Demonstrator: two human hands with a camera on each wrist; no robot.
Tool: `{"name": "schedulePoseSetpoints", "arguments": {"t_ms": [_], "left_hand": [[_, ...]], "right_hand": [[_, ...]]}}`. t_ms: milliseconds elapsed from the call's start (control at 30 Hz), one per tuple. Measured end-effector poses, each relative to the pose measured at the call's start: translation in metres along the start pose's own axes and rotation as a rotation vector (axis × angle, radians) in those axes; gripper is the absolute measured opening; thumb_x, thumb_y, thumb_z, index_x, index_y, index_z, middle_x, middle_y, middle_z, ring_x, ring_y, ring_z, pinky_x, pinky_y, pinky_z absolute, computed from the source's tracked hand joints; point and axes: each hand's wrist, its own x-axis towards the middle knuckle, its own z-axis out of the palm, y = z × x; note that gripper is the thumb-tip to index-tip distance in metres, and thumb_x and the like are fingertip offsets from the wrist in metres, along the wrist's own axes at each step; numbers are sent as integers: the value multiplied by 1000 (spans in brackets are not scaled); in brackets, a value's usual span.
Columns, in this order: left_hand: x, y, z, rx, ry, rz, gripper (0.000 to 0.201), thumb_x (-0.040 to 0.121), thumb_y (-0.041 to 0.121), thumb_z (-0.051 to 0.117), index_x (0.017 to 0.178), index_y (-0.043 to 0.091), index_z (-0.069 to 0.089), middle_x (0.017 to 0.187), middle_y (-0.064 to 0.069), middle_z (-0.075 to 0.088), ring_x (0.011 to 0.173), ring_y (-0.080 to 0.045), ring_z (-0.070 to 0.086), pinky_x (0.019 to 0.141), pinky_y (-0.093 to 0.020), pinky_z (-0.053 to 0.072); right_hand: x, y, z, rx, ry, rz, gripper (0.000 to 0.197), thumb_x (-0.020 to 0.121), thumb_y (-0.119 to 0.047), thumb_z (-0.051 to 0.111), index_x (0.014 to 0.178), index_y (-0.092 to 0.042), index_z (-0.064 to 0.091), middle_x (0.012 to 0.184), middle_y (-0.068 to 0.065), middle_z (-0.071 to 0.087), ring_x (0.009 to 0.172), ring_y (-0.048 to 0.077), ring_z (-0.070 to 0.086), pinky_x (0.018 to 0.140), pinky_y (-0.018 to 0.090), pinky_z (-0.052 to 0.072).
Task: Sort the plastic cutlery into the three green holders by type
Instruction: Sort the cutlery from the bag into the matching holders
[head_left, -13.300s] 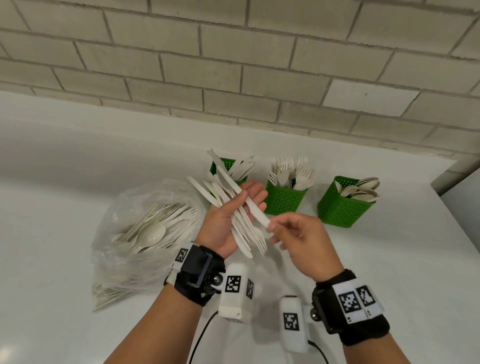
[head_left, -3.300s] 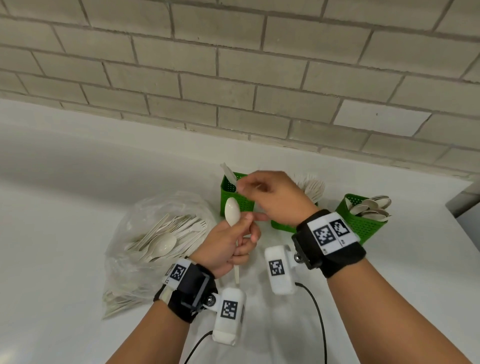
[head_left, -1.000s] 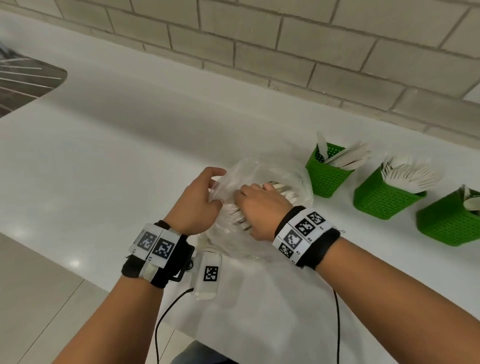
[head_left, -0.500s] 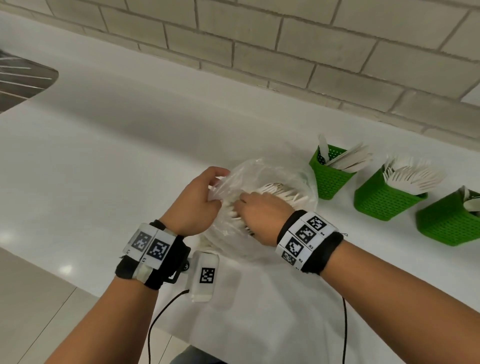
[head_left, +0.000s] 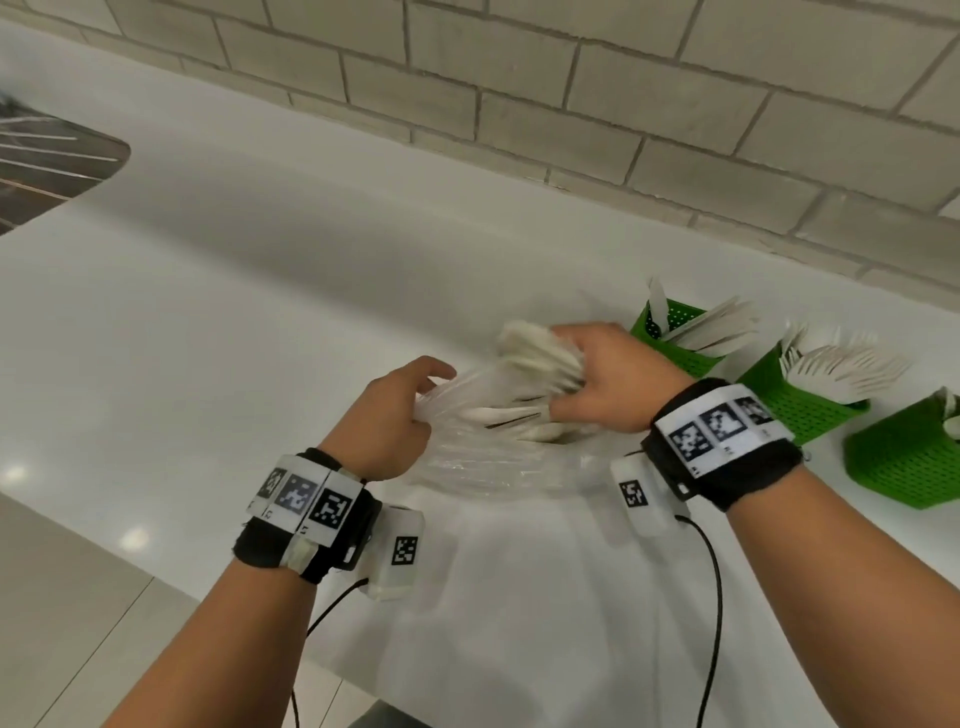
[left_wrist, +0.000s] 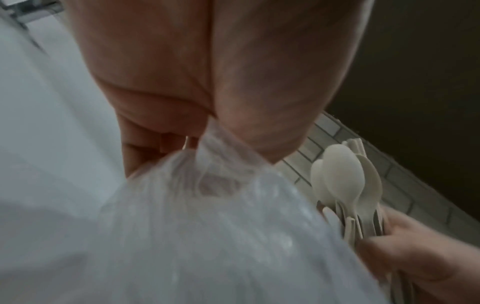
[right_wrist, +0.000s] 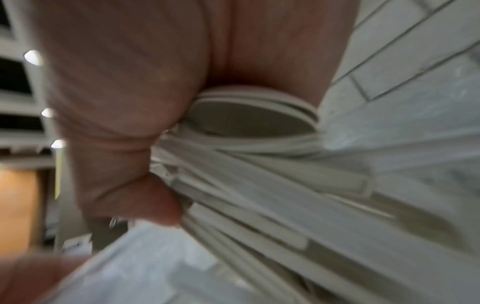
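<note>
At the far left edge of the white bench (head_left: 218, 291) I saw a dark ribbed patch (head_left: 47, 156), too cut off to name. Further right, my left hand (head_left: 387, 418) pinched a gathered fold of the clear plastic bag (head_left: 483, 467); in the left wrist view the film ran up between thumb and curled fingers (left_wrist: 145, 142). The bag lay slack on the bench between both wrists, with a few pale utensil handles showing through it.

Just right of that, my right hand (head_left: 605, 382) was closed around a bundle of cream plastic cutlery (head_left: 540, 358), held at the mouth of the bag and above the bench. The left wrist view showed spoon bowls (left_wrist: 342, 179) fanning out of that fist, and the right wrist view showed stacked handles (right_wrist: 272, 195) pressed under the thumb. I could not tell whether forks or knives were mixed in.

Beyond the right hand stood the three green holders in a row along the brick wall (head_left: 571, 104): the left holder (head_left: 670, 332) with flat, knife-like pieces, the middle holder (head_left: 789, 400) with forks, and the right holder (head_left: 904, 457), partly cut off by the frame, its contents barely visible.
</note>
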Motion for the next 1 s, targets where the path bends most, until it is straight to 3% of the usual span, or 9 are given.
{"name": "schedulePoseSetpoints", "arguments": {"t_ms": [100,233,333,433,600,700,833,933,1000], "left_hand": [[3,-1,-1,-63,12,-4,54,82,-5,54,124,29,53,101,9,58,79,-6,59,62,-17,42],[6,2,-4,-96,43,8,54,84,-5,53,127,29,50,103,11,56,83,-10,61,65,-19,47],[6,0,-4,-69,31,5,53,86,-3,53,128,28,49,105,12,55,85,-14,61,68,-23,49],[5,1,-4,-63,30,-8,52,86,-2,54,129,27,48,110,8,56,89,-16,61,74,-29,52],[3,21,5,-100,195,163,65,80,16,70,136,28,40,132,7,45,123,-5,42,107,-20,34],[1,45,18,-164,228,334,77,73,39,80,137,30,39,137,11,42,127,3,39,105,-9,28],[12,62,38,-270,54,282,108,60,48,87,147,27,26,142,12,43,131,2,38,104,-14,31],[20,65,49,-307,-16,251,109,60,43,88,147,26,24,140,12,46,128,0,44,104,-19,36],[25,65,56,-363,-38,251,98,63,36,89,140,30,28,134,14,50,124,2,48,103,-19,39]], "right_hand": [[-3,0,-10,262,151,-5,27,71,-6,72,77,-27,57,60,-20,58,55,-1,53,56,14,41],[-9,-6,10,461,336,-33,27,71,1,69,82,-21,59,58,-20,54,53,0,47,54,18,40],[-11,-5,7,563,552,1,21,73,1,69,74,-16,58,61,-3,58,53,15,53,53,26,44],[-8,0,1,682,714,-33,19,70,-4,65,87,5,66,82,21,69,77,29,66,67,27,53],[1,11,20,683,721,50,24,70,-5,63,87,14,60,85,32,63,79,38,61,63,22,48],[10,11,9,714,777,59,22,73,-4,62,89,10,63,87,27,66,82,34,64,67,21,50],[9,1,2,743,910,1,9,74,-4,65,81,1,64,75,7,65,70,15,63,66,22,51],[8,5,26,701,788,72,15,75,0,73,73,-10,61,66,-3,64,60,6,63,56,21,51],[9,11,41,701,676,121,16,73,-1,76,84,-7,67,75,0,71,70,8,70,62,25,55]]}}
